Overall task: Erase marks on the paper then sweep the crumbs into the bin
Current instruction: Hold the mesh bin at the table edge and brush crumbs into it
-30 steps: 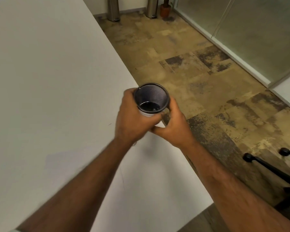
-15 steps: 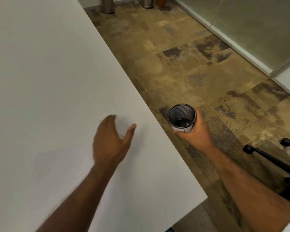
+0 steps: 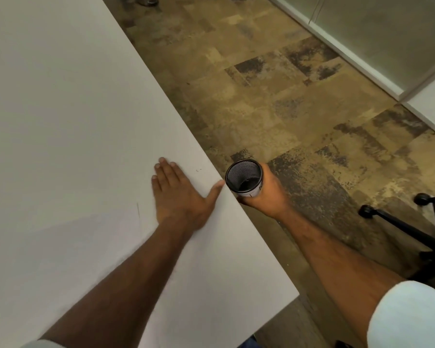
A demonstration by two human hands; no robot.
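Note:
My right hand [image 3: 266,194] grips a small black mesh bin [image 3: 244,177] with a white band at its base. It holds the bin just beyond the right edge of the white table [image 3: 73,121], rim about level with the tabletop. My left hand [image 3: 178,192] lies flat on the table, fingers spread, thumb reaching the edge right beside the bin. A few tiny dark crumbs [image 3: 199,170] sit on the table just ahead of that hand. A thin dark mark [image 3: 138,210] shows to its left. No sheet of paper can be told apart from the white surface.
The table edge runs diagonally from top centre to bottom right. Brown patchy floor [image 3: 274,96] lies to the right. A black office chair base [image 3: 412,222] with castors stands at the right edge. A glass partition [image 3: 374,28] runs along the upper right.
Both hands held the bin over the table a second ago. The left hand let go and pressed flat near the edge, while the right hand carried the bin down beside the table edge.

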